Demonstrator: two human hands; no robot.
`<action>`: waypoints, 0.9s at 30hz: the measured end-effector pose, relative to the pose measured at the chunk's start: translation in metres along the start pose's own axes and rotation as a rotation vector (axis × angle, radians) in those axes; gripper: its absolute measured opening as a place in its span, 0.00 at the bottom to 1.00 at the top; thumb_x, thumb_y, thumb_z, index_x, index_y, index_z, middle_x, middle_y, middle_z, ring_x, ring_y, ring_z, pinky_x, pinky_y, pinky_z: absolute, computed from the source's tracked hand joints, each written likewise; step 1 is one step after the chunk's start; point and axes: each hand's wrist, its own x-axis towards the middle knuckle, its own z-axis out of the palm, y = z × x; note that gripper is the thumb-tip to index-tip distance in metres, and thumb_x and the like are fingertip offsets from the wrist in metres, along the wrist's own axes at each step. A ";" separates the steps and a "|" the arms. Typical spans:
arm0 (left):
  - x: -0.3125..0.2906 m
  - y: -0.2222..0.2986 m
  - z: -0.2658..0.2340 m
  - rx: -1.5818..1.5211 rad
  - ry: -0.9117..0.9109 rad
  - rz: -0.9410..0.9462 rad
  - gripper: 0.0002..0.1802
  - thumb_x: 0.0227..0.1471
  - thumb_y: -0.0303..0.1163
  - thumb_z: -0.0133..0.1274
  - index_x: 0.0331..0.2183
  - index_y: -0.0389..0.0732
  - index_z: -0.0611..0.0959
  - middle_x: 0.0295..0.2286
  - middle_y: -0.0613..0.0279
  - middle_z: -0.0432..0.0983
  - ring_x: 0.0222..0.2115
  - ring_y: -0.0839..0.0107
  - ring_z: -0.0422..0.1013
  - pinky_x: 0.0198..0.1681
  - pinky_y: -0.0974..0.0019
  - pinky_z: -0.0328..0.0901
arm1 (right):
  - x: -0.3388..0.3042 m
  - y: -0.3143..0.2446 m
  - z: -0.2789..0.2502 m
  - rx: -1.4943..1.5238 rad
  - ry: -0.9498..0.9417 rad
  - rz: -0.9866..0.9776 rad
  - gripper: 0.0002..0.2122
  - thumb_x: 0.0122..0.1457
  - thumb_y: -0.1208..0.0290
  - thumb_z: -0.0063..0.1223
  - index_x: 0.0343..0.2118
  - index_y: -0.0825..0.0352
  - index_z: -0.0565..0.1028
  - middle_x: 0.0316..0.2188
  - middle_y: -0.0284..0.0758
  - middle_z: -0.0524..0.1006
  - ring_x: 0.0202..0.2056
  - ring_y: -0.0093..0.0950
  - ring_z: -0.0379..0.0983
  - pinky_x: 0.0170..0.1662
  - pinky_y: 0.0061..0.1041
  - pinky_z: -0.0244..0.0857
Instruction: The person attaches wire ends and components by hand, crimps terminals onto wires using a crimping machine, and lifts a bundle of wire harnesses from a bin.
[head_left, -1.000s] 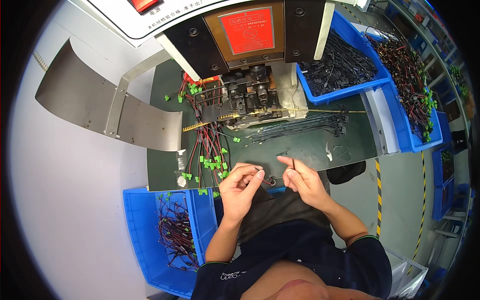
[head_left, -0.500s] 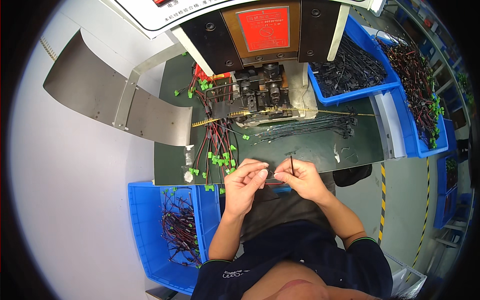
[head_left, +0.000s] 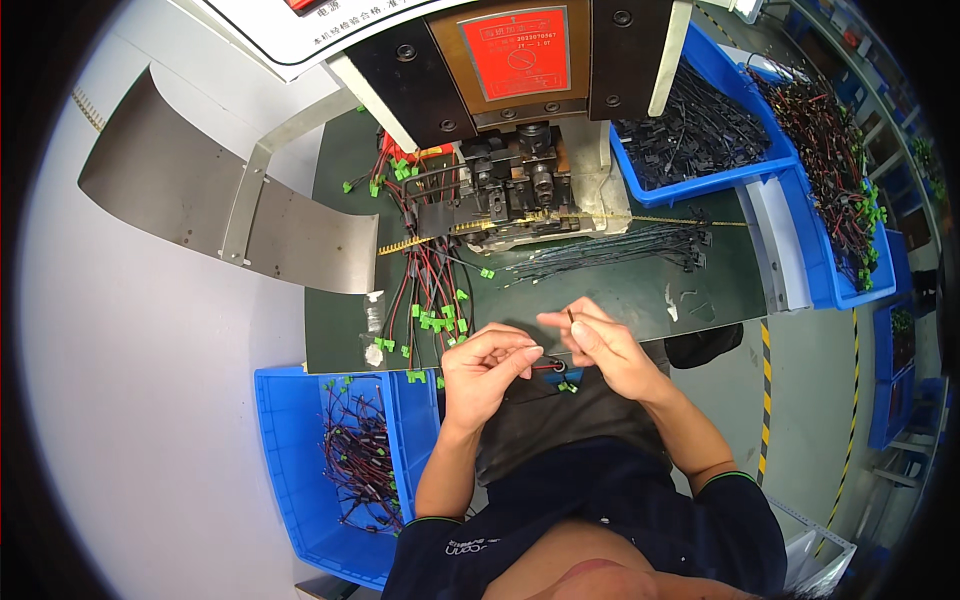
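My left hand (head_left: pixel 488 372) is closed in a pinch near the table's front edge, on what looks like a thin wire; its tip is too small to make out. A red and black wire lead (head_left: pixel 548 367) comes out beside those fingers, with small green connectors (head_left: pixel 568 387) hanging over my lap. To the right, my right hand (head_left: pixel 612 352) pinches a short dark wire (head_left: pixel 571 315) between thumb and fingers, its index finger pointing left. The two hands are slightly apart. Beyond them, a bundle of black wires (head_left: pixel 610 252) lies before the crimping press (head_left: pixel 520 190).
Red and black wires with green connectors (head_left: pixel 435 318) lie left on the green table (head_left: pixel 340 325). Blue bins of wires stand at lower left (head_left: pixel 285 470) and back right (head_left: pixel 690 195), with another bin (head_left: pixel 850 300) at far right. A curved metal sheet (head_left: pixel 190 170) sits left.
My right hand has drawn away from my left and slightly up, its fingers more extended. The green connectors over my lap have come into sight. The view has shifted slightly.
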 end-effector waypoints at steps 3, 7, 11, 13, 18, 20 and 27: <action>-0.003 0.003 0.005 -0.037 0.095 -0.027 0.07 0.47 0.10 0.59 0.32 0.27 0.83 0.32 0.49 0.79 0.24 0.71 0.75 0.26 0.73 0.69 | 0.002 0.011 -0.005 -0.274 0.016 -0.307 0.07 0.67 0.74 0.50 0.40 0.73 0.77 0.31 0.30 0.75 0.29 0.15 0.69 0.33 0.17 0.65; -0.005 0.004 0.008 -0.002 0.145 -0.034 0.08 0.47 0.10 0.59 0.32 0.26 0.84 0.31 0.49 0.79 0.23 0.71 0.75 0.26 0.73 0.70 | -0.005 0.009 0.007 -0.161 0.105 -0.182 0.05 0.64 0.78 0.54 0.39 0.73 0.77 0.31 0.33 0.78 0.31 0.18 0.76 0.35 0.18 0.70; -0.006 0.000 0.008 -0.043 0.186 -0.027 0.08 0.47 0.10 0.60 0.33 0.26 0.84 0.31 0.48 0.80 0.23 0.70 0.75 0.27 0.73 0.70 | -0.004 0.013 0.013 -0.285 0.097 -0.219 0.04 0.61 0.79 0.58 0.37 0.74 0.77 0.32 0.35 0.81 0.32 0.21 0.80 0.33 0.18 0.73; -0.006 0.000 0.009 -0.053 0.194 -0.020 0.08 0.47 0.10 0.60 0.33 0.26 0.84 0.32 0.48 0.80 0.23 0.70 0.75 0.27 0.73 0.70 | -0.003 0.014 0.014 -0.329 0.098 -0.217 0.04 0.61 0.78 0.58 0.36 0.74 0.78 0.31 0.35 0.80 0.32 0.21 0.80 0.32 0.18 0.73; -0.007 0.002 0.008 -0.049 0.199 -0.028 0.08 0.47 0.11 0.60 0.33 0.25 0.84 0.32 0.48 0.79 0.23 0.71 0.75 0.27 0.73 0.71 | -0.002 0.017 0.014 -0.351 0.080 -0.216 0.04 0.60 0.79 0.59 0.36 0.74 0.78 0.32 0.35 0.80 0.31 0.19 0.78 0.29 0.16 0.72; -0.007 0.002 0.007 -0.049 0.196 -0.022 0.08 0.47 0.11 0.60 0.33 0.26 0.84 0.32 0.48 0.79 0.23 0.71 0.75 0.27 0.73 0.71 | -0.002 0.017 0.015 -0.361 0.083 -0.221 0.04 0.60 0.79 0.59 0.36 0.74 0.78 0.32 0.35 0.79 0.31 0.19 0.78 0.29 0.16 0.72; -0.005 0.002 0.009 -0.055 0.176 -0.012 0.08 0.47 0.11 0.60 0.34 0.26 0.84 0.32 0.48 0.79 0.23 0.71 0.75 0.27 0.73 0.71 | -0.003 0.012 0.017 -0.412 0.091 -0.263 0.04 0.60 0.79 0.58 0.36 0.75 0.78 0.32 0.36 0.79 0.32 0.20 0.78 0.29 0.16 0.73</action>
